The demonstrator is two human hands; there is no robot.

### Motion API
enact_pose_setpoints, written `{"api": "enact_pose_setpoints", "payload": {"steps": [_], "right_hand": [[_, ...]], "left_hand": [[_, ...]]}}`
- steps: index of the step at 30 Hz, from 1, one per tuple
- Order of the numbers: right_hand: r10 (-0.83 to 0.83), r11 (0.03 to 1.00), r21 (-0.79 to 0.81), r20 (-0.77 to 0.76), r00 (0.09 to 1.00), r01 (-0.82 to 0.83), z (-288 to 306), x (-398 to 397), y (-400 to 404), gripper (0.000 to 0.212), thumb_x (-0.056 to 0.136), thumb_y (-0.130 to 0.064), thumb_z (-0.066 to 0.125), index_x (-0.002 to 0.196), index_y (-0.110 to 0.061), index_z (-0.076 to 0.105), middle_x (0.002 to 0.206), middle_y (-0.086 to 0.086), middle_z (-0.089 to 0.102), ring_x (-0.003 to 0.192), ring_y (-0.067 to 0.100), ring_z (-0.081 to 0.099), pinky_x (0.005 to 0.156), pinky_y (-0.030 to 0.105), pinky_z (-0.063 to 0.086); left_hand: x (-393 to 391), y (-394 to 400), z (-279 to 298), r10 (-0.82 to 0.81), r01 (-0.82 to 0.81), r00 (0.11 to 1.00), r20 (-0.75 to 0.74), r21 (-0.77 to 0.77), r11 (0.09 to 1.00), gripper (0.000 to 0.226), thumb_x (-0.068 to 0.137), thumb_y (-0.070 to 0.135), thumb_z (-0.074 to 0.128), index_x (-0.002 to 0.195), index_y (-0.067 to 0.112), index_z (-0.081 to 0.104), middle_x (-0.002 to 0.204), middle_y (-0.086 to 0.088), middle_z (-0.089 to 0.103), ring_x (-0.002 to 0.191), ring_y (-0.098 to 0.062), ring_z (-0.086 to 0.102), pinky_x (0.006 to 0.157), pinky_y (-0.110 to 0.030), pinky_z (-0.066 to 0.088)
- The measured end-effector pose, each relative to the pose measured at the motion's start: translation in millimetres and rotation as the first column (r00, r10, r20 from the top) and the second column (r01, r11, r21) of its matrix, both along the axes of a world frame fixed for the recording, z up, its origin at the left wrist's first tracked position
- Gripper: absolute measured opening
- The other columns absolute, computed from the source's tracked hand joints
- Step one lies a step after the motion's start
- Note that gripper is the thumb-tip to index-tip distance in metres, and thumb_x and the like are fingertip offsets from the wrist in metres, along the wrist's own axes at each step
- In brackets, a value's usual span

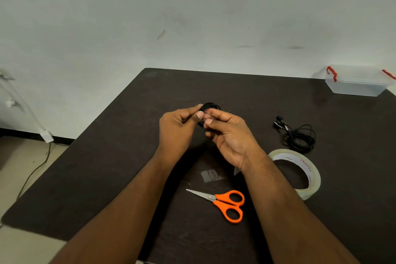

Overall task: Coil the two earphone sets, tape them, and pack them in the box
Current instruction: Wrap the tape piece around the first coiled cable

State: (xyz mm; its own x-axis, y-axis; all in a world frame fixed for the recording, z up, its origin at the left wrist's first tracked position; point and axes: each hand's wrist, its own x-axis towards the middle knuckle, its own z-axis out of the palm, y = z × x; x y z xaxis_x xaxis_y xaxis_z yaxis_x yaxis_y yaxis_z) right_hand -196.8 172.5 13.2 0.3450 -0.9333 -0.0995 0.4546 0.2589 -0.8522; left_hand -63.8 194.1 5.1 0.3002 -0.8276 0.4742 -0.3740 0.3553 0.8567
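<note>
- Hands: left hand (179, 123) and right hand (230, 135) are pinching coiled earphones (211, 106) above the bench (128, 156).
- Second earphones (299, 136) are lying loose near tape roll (300, 159); box (357, 83) is sitting at far right.

Your hands meet above the middle of the desk (107, 167), left hand (177, 127) and right hand (230, 135) pinching the coil (211, 106) between them. Right of your hands lie the loose earphones (299, 136), and just before those sits the tape roll (296, 172). The scissors (222, 203) lie nearer you, between your forearms, a tape strip (211, 176) just behind them. The box (357, 82) stands at the far right corner.
</note>
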Motion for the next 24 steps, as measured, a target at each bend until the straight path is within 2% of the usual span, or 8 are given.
{"api": "enact_pose_setpoints", "payload": {"steps": [3,8,12,14,16,18,22,24], "right_hand": [[-0.001,1.000,-0.008,-0.049,0.999,0.001,2.9,-2.6,0.0,0.024,0.082,0.008,0.064,0.101,-0.006,0.069,0.087,0.005,0.074,0.068,0.009,0.067,0.055,0.020,0.051],[-0.035,0.999,0.019,-0.113,0.993,0.037,7.3,-5.8,2.5,0.025,0.076,0.007,0.071,0.098,-0.005,0.067,0.086,0.014,0.073,0.068,0.015,0.069,0.054,0.021,0.053],[-0.075,0.997,0.020,-0.083,0.994,0.076,9.1,-5.2,4.1,0.036,0.072,0.010,0.074,0.094,-0.012,0.055,0.092,0.023,0.069,0.067,0.019,0.069,0.052,0.025,0.053],[-0.074,0.997,0.023,-0.058,0.996,0.076,9.1,-5.5,3.5,0.037,0.073,0.010,0.073,0.092,-0.014,0.052,0.091,0.025,0.069,0.067,0.020,0.069,0.052,0.025,0.053],[-0.060,0.997,0.044,-0.011,0.998,0.060,9.0,-6.9,3.2,0.035,0.073,0.010,0.072,0.091,-0.013,0.052,0.088,0.024,0.071,0.068,0.020,0.070,0.053,0.025,0.053],[-0.049,0.996,0.078,0.030,0.998,0.047,9.0,-8.4,3.0,0.033,0.073,0.008,0.072,0.091,-0.012,0.053,0.085,0.022,0.072,0.067,0.020,0.071,0.054,0.025,0.054],[-0.038,0.993,0.110,0.070,0.997,0.030,8.1,-10.4,3.0,0.030,0.071,0.004,0.073,0.093,-0.010,0.058,0.086,0.021,0.073,0.069,0.020,0.072,0.056,0.025,0.055],[-0.001,0.999,0.053,0.058,0.998,-0.002,9.6,-11.7,3.0,0.034,0.070,-0.007,0.075,0.101,-0.009,0.061,0.088,0.021,0.073,0.068,0.019,0.072,0.057,0.026,0.056]], "left_hand": [[6.2,-2.9,1.9,-0.072,0.078,0.989,-0.128,0.046,0.996,0.017,0.085,0.006,0.070,0.098,0.015,0.075,0.087,0.006,0.076,0.088,-0.008,0.071,0.077,-0.016,0.053],[17.1,-7.5,0.6,-0.106,0.126,0.976,-0.188,0.098,0.987,0.016,0.083,0.003,0.070,0.089,0.017,0.075,0.083,0.003,0.076,0.084,-0.013,0.072,0.076,-0.018,0.053],[18.3,-6.6,-0.6,-0.093,0.097,0.995,-0.046,0.106,0.990,0.018,0.084,0.003,0.070,0.098,0.014,0.075,0.089,0.005,0.075,0.086,-0.008,0.071,0.077,-0.018,0.054],[19.5,-5.6,0.3,-0.095,0.091,0.995,0.039,0.095,0.991,0.020,0.084,0.001,0.068,0.100,0.012,0.074,0.093,0.003,0.074,0.088,-0.006,0.070,0.087,-0.023,0.053],[22.9,-4.8,-0.6,-0.103,0.095,0.970,0.222,0.042,0.995,0.021,0.085,-0.002,0.067,0.102,0.008,0.074,0.098,0.003,0.072,0.091,-0.004,0.068,0.104,-0.027,0.043],[25.4,-4.9,-1.9,-0.099,0.123,0.902,0.420,-0.031,0.992,0.023,0.084,-0.004,0.067,0.105,0.006,0.073,0.098,0.003,0.072,0.088,-0.004,0.068,0.110,-0.032,0.036],[25.1,-6.5,-1.4,-0.062,0.142,0.781,0.621,-0.081,0.987,0.027,0.083,-0.006,0.066,0.107,0.006,0.072,0.083,-0.008,0.075,0.073,-0.016,0.069,0.109,-0.035,0.034],[22.1,-5.3,-1.8,-0.024,0.113,0.803,0.596,-0.114,0.987,0.025,0.084,-0.003,0.065,0.104,0.009,0.073,0.080,-0.006,0.074,0.071,-0.014,0.067,0.104,-0.028,0.039]]}}
